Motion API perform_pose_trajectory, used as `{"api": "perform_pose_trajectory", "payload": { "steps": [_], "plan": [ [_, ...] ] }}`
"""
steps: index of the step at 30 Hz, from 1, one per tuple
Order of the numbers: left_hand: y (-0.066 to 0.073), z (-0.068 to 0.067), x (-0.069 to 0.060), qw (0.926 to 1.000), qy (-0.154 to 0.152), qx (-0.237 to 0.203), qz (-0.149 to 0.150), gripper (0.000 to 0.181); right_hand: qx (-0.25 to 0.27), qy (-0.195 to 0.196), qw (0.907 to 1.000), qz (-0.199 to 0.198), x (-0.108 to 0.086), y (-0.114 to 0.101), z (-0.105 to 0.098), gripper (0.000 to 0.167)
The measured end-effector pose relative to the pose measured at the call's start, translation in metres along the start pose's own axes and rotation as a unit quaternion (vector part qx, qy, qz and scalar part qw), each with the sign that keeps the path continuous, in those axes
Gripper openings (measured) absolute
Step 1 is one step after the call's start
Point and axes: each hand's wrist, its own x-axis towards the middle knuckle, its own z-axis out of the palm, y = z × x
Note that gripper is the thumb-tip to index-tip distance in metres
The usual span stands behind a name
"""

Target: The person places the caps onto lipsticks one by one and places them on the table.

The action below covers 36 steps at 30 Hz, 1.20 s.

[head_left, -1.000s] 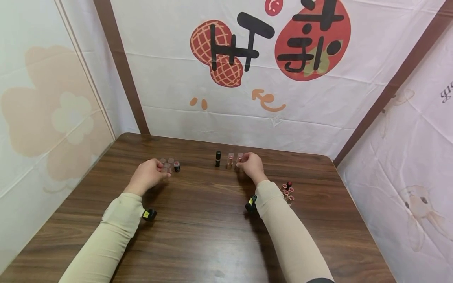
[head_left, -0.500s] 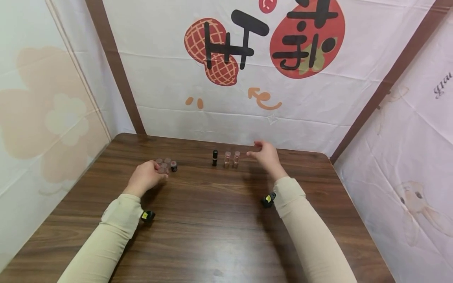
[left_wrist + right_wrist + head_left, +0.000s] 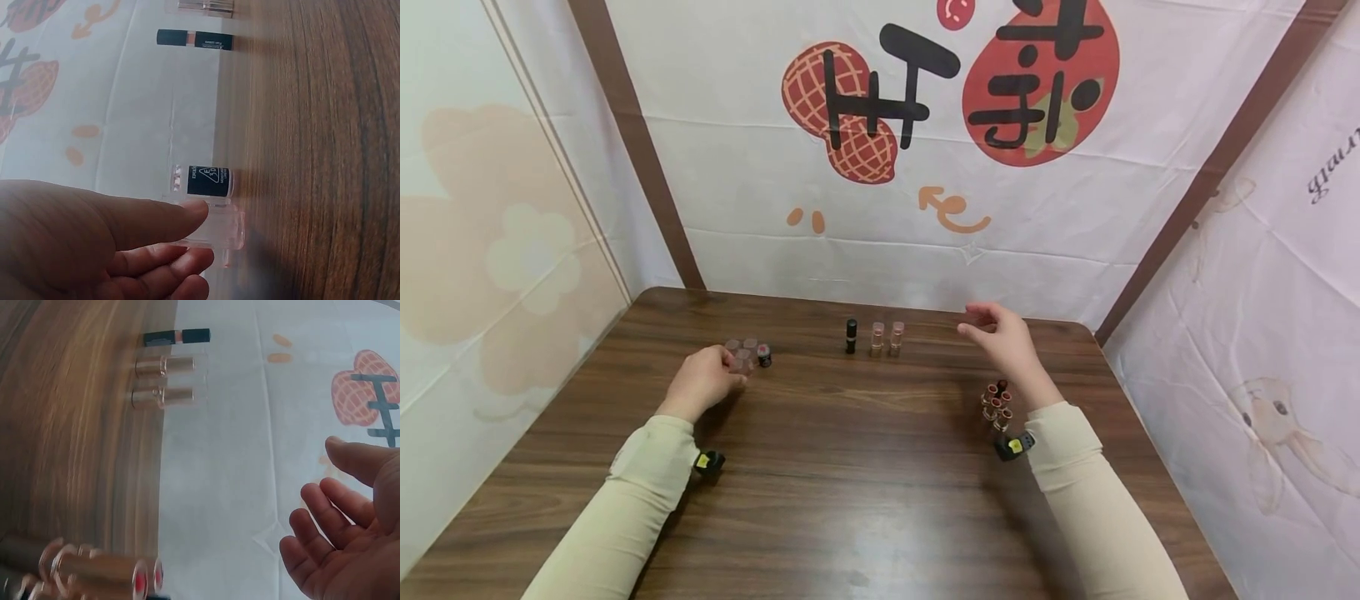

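At the table's left, the left hand (image 3: pixel 700 383) rests with thumb and fingers around a cluster of clear caps (image 3: pixel 741 358); in the left wrist view the thumb lies against a clear cap (image 3: pixel 219 228). Beside them stands a small dark-labelled cap (image 3: pixel 764 356). The right hand (image 3: pixel 1009 346) is raised over the right side, fingers apart, holding nothing. Left of it, a black lipstick tube (image 3: pixel 851 337) and two clear-capped lipsticks (image 3: pixel 877 340) stand upright in a row. Several uncapped gold lipsticks (image 3: pixel 997 404) stand grouped below the right hand.
The brown wooden table (image 3: pixel 820 467) ends against a printed cloth wall (image 3: pixel 737 167) at the back, with further cloth walls left and right. A black wrist camera (image 3: pixel 1013 446) sits at the right cuff, another (image 3: pixel 709 462) at the left.
The right hand has let go of the rightmost clear-capped lipstick, which stands in the row, and has moved right above the gold lipsticks. The left hand has stayed at the caps.
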Motion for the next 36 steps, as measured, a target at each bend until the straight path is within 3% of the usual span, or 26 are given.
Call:
{"api": "perform_pose_trajectory", "payload": {
  "steps": [15,27,36],
  "plan": [
    [0.004,-0.004,-0.003,1.0,-0.001,-0.004,-0.007,0.032,-0.018,0.034,0.9991,-0.016,-0.043,0.029,-0.02,0.041],
    [0.015,-0.013,-0.011,0.9998,0.002,-0.012,-0.014,0.03,-0.031,0.042,0.9971,0.056,-0.079,0.053,-0.035,0.062],
    [0.032,-0.02,-0.02,0.9998,-0.003,-0.015,-0.01,0.03,-0.042,0.04,0.9931,0.102,-0.1,0.072,-0.028,0.06]
  ]
}}
